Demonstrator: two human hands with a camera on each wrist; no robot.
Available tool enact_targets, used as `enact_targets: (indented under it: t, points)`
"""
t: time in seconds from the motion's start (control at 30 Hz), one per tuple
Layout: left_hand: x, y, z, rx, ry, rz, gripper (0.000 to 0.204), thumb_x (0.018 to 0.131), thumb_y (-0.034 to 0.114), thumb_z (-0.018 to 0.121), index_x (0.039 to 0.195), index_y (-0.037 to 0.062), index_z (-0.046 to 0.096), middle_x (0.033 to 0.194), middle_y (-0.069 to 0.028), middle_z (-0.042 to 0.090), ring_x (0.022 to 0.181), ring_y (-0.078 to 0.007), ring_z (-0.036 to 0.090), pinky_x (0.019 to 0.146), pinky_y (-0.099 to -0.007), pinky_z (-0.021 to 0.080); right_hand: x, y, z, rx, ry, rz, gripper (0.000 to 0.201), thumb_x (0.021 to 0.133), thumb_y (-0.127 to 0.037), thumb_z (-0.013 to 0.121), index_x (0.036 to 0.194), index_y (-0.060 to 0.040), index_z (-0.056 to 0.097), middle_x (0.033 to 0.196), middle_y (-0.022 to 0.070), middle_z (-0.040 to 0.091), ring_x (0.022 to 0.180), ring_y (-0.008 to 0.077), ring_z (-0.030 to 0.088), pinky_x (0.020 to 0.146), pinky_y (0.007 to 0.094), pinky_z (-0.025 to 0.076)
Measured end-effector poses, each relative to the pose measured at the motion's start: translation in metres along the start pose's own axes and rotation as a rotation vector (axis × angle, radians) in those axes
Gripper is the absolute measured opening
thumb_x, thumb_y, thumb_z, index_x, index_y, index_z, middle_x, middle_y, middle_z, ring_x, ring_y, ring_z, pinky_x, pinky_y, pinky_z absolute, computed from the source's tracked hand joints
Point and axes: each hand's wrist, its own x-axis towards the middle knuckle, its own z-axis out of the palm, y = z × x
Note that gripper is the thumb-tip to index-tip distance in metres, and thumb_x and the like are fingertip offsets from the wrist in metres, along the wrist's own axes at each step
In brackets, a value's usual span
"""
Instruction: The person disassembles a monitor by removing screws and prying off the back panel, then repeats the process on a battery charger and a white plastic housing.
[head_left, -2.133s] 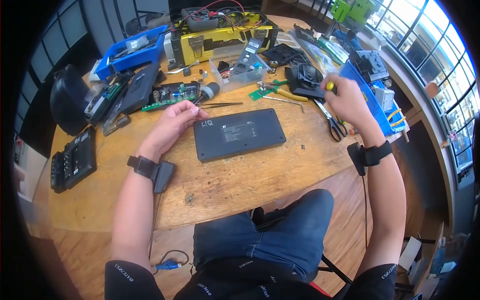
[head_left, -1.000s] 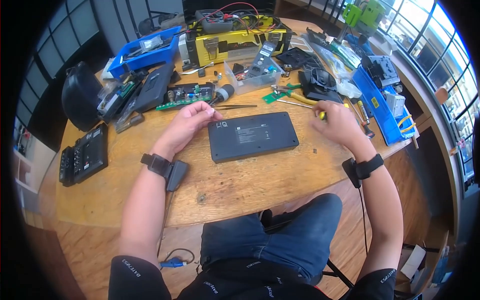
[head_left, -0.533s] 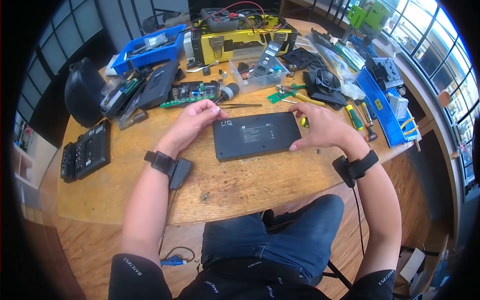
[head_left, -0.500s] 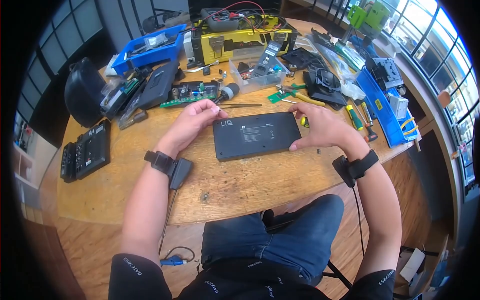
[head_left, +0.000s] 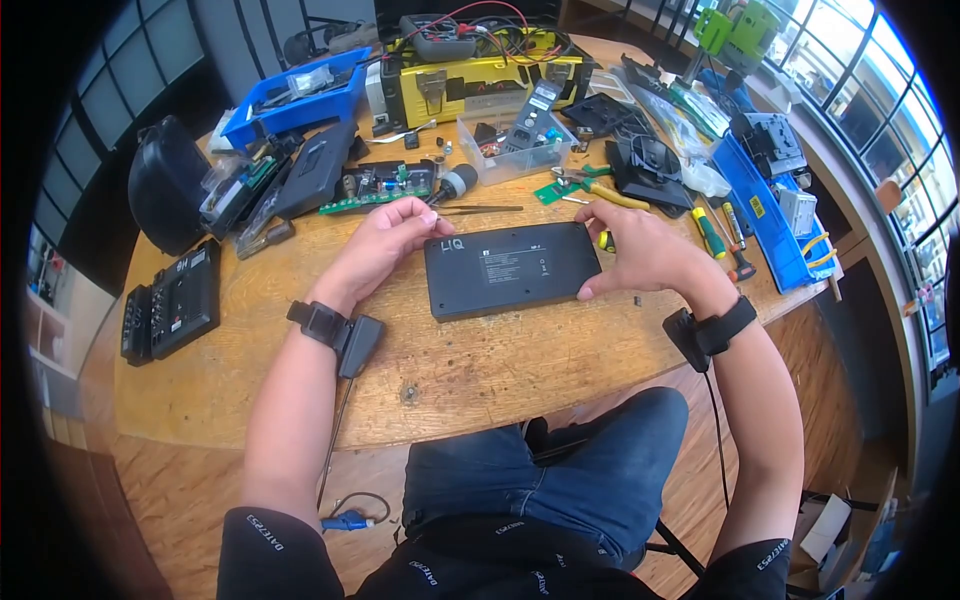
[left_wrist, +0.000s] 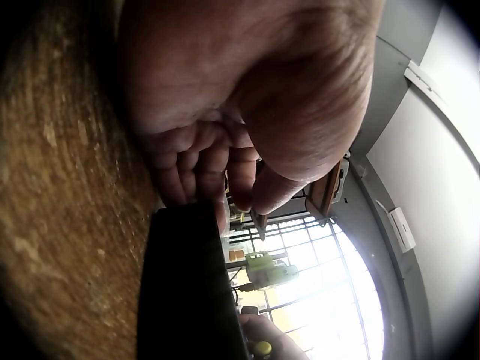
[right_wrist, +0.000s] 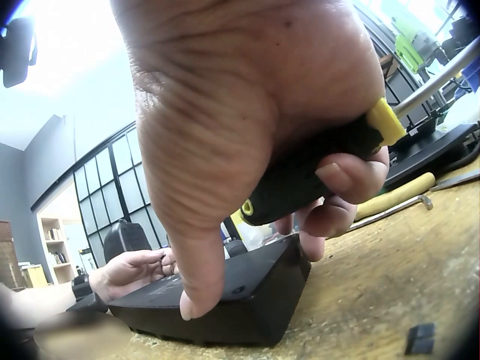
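A black flat box [head_left: 512, 268] with a printed label and "LIQ" handwriting lies on the wooden table. My right hand [head_left: 645, 250] is at its right end, thumb on the near edge and fingertips along the far side. That same hand holds a screwdriver [right_wrist: 315, 169] in its curled fingers; its dark handle with yellow ends shows in the right wrist view. My left hand [head_left: 395, 240] is at the box's far left corner, thumb and index fingertips together. Whether something small is pinched there I cannot tell. In the left wrist view its other fingers curl beside the box's end.
Behind the box lie tweezers [head_left: 482, 209], a green circuit board [head_left: 385, 190], pliers [head_left: 615, 195] and a clear bin [head_left: 515, 150]. A green-yellow screwdriver [head_left: 709, 235] and a blue tray [head_left: 770, 225] are at right. A black device [head_left: 172, 300] sits left.
My right hand has come left and down from above the tools onto the box's right end, carrying the screwdriver. The left hand has stayed at the box's corner. Over the last half second little moved.
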Motion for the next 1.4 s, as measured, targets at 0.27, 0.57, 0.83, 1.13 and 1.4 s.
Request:
enact_targets:
  t: [0.27, 0.57, 0.83, 1.13, 1.4]
  points:
    - [0.000, 0.001, 0.001, 0.001, -0.004, 0.005, 0.013, 0.110, 0.022, 0.060, 0.109, 0.0105, 0.065, 0.114, -0.0064, 0.075, 0.109, -0.0125, 0.068, 0.100, -0.0283, 0.053, 0.003, 0.001, -0.003, 0.000, -0.031, -0.003, 0.088, 0.063, -0.037, 0.100, 0.134, -0.0056, 0.059, 0.121, 0.0154, 0.072, 0.117, 0.0359, 0.069, 0.100, 0.0423, 0.054]
    - [0.001, 0.000, 0.001, -0.009, 0.004, -0.004, 0.013, 0.109, 0.021, 0.060, 0.106, 0.0102, 0.066, 0.114, -0.0066, 0.075, 0.112, -0.0146, 0.068, 0.106, -0.0325, 0.050, 0.000, -0.002, -0.001, 0.003, 0.011, 0.008, 0.087, 0.063, -0.032, 0.100, 0.134, -0.0056, 0.059, 0.114, 0.0108, 0.073, 0.112, 0.0327, 0.070, 0.096, 0.0413, 0.054]
    - [0.001, -0.001, -0.002, 0.016, 0.004, -0.011, 0.013, 0.110, 0.023, 0.060, 0.107, 0.0104, 0.064, 0.115, -0.0068, 0.075, 0.110, -0.0130, 0.068, 0.100, -0.0281, 0.052, 0.000, -0.001, -0.003, 0.005, -0.042, 0.000, 0.091, 0.065, -0.042, 0.099, 0.136, -0.0046, 0.056, 0.128, 0.0225, 0.071, 0.122, 0.0396, 0.068, 0.103, 0.0446, 0.054]
    - [0.000, -0.001, -0.001, 0.013, 0.006, -0.007, 0.013, 0.110, 0.023, 0.060, 0.107, 0.0103, 0.064, 0.114, -0.0067, 0.075, 0.110, -0.0131, 0.068, 0.101, -0.0290, 0.052, 0.002, 0.003, 0.001, 0.028, -0.011, 0.019, 0.091, 0.063, -0.034, 0.101, 0.136, -0.0052, 0.056, 0.116, 0.0136, 0.073, 0.114, 0.0347, 0.069, 0.097, 0.0415, 0.053]
    - [0.000, 0.000, -0.001, 0.008, 0.011, -0.020, 0.014, 0.110, 0.023, 0.061, 0.111, 0.0093, 0.065, 0.117, -0.0081, 0.074, 0.112, -0.0143, 0.068, 0.104, -0.0304, 0.052, 0.006, 0.008, 0.003, 0.113, -0.026, 0.000, 0.089, 0.064, -0.030, 0.100, 0.135, -0.0040, 0.054, 0.115, 0.0130, 0.071, 0.117, 0.0336, 0.068, 0.101, 0.0401, 0.051]
